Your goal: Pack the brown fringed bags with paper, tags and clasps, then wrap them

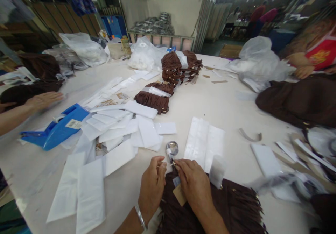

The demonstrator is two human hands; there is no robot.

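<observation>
A brown fringed bag (231,206) lies at the table's near edge, under my right hand (193,181). The fingers of that hand are closed at the bag's top corner, around a small gold-coloured fitting. My left hand (153,179) is just left of the corner, thumb and fingertips pinched together; what they hold is too small to make out. A wrapped, coiled strap (172,148) lies just beyond my fingertips, by the same corner. A tan tag (180,195) hangs over the bag beside my right wrist. A translucent packet (217,171) rests on the bag's upper edge.
Flat white packing pieces (118,157) cover the left middle, beside a blue tape dispenser (63,125). Folded white sheets (204,139) lie ahead. Stacked brown fringed bags (178,66) stand farther back. Co-workers' hands show at left (44,101) and right (301,68).
</observation>
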